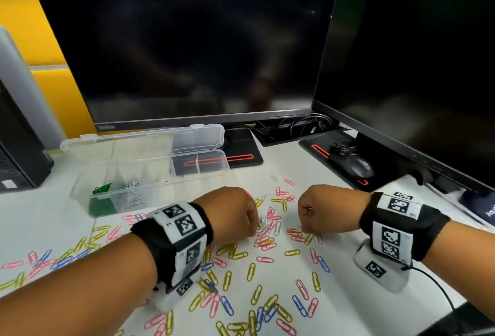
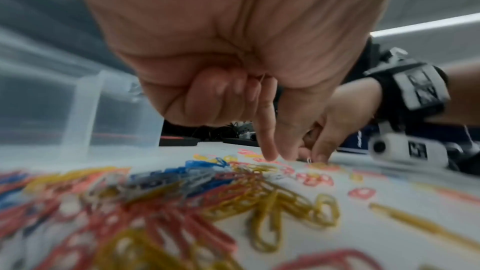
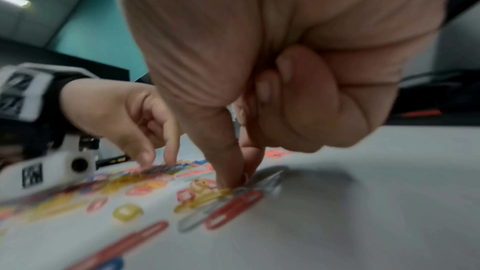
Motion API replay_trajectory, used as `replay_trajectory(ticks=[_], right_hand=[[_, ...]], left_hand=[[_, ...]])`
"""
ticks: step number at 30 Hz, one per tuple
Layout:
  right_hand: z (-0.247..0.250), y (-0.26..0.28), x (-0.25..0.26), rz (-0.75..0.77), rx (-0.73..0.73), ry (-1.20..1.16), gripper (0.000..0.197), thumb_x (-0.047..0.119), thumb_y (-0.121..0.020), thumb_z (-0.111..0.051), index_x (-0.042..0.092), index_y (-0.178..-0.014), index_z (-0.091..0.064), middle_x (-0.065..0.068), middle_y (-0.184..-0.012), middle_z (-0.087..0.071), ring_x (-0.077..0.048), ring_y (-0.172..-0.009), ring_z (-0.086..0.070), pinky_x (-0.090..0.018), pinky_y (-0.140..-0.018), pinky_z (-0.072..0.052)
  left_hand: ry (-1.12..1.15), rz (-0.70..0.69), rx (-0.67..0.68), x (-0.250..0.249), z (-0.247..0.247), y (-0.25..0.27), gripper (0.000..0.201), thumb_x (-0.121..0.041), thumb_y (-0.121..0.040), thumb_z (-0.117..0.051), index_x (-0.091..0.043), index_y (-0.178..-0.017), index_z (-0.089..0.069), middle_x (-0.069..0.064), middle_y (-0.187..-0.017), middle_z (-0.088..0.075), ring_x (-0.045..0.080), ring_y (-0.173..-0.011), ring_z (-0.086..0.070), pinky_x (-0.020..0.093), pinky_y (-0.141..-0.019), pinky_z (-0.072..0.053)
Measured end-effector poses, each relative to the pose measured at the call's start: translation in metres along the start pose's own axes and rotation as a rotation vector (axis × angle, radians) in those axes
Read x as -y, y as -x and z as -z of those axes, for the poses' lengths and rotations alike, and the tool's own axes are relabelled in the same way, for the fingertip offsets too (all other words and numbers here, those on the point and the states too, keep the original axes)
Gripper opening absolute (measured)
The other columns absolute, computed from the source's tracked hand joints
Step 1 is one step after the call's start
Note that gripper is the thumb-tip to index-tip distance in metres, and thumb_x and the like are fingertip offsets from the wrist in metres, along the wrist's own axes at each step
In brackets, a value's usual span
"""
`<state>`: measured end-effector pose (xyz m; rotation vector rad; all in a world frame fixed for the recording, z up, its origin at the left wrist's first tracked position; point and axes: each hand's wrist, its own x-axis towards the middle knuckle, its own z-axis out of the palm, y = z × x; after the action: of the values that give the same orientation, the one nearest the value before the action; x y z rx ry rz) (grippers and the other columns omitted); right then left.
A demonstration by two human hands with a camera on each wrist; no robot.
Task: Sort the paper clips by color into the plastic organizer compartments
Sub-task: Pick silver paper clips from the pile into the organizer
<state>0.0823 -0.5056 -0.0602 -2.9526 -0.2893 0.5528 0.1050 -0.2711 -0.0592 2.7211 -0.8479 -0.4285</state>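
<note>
Pink, yellow, blue and silver paper clips [image 1: 265, 259] lie scattered over the white desk. The clear plastic organizer [image 1: 166, 188] stands open at the back left, with green clips [image 1: 101, 189] and silver clips [image 1: 134, 196] in its left compartments. My left hand [image 1: 255, 226] has three fingers curled into the palm, where a thin silver wire shows. Its index finger [image 2: 267, 143] and thumb reach down onto the pile. My right hand [image 3: 239, 182] is curled the same way, and its thumb and index finger pinch a silver clip [image 3: 270, 178] on the desk.
Two dark monitors [image 1: 198, 41] stand behind the organizer on black bases. A black mouse [image 1: 357, 167] and cables lie at the back right. A dark computer case [image 1: 18, 148] is at the far left. A cable [image 1: 439, 286] trails from my right wrist.
</note>
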Motion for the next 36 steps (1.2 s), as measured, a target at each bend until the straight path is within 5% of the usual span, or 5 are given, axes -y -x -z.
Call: replay_trajectory(ticks=[9,18,23,29,36], right_hand=[[0.014,0.007,-0.029,-0.182,0.177,-1.429,0.011,0.009,-0.075,-0.045,0.015,-0.066,-0.045,-0.001,-0.061,-0.024,-0.01,-0.041,-0.019,-0.013,-0.035,-0.019],[0.01,0.016,-0.016,-0.212,-0.059,-0.158,0.039,0.044,-0.094,-0.062,0.02,-0.064,-0.059,0.008,-0.063,-0.052,-0.006,-0.053,-0.046,-0.014,-0.046,-0.032],[0.004,0.005,0.0,-0.217,-0.044,0.012,0.032,0.037,-0.088,-0.064,0.024,-0.061,-0.053,0.007,-0.068,-0.055,-0.005,-0.057,-0.047,-0.016,-0.05,-0.037],[0.014,-0.002,0.012,-0.225,0.028,-0.118,0.029,0.033,-0.094,-0.058,0.024,-0.067,-0.052,0.008,-0.07,-0.052,-0.007,-0.059,-0.044,-0.018,-0.054,-0.037],[0.046,-0.012,0.051,-0.126,0.126,-1.359,0.021,-0.004,-0.085,-0.055,0.011,-0.075,-0.044,-0.017,-0.074,-0.046,-0.014,-0.051,-0.021,-0.017,-0.036,-0.02]], left_hand=[[-0.368,-0.079,0.011,-0.006,-0.009,0.001,0.017,-0.024,-0.091,-0.052,-0.015,-0.094,-0.066,0.003,-0.093,-0.062,0.025,-0.082,-0.058,0.03,-0.068,-0.049],[1.066,0.362,-0.22,0.062,0.047,0.035,0.029,-0.021,-0.091,-0.049,-0.022,-0.064,-0.037,-0.001,-0.06,-0.028,0.015,-0.049,-0.018,0.022,-0.048,-0.013],[1.232,0.427,-0.524,0.11,0.071,0.063,0.017,-0.021,-0.104,-0.051,-0.011,-0.091,-0.058,0.004,-0.069,-0.049,0.011,-0.05,-0.047,0.018,-0.039,-0.032],[1.471,0.516,-0.648,0.141,0.088,0.071,0.014,-0.014,-0.103,-0.05,-0.004,-0.11,-0.057,0.013,-0.083,-0.06,0.022,-0.07,-0.062,0.027,-0.057,-0.057],[1.417,0.468,-0.49,0.153,0.092,0.074,0.041,-0.033,-0.1,-0.055,-0.002,-0.126,-0.059,0.012,-0.111,-0.05,0.022,-0.091,-0.047,0.032,-0.081,-0.041]])
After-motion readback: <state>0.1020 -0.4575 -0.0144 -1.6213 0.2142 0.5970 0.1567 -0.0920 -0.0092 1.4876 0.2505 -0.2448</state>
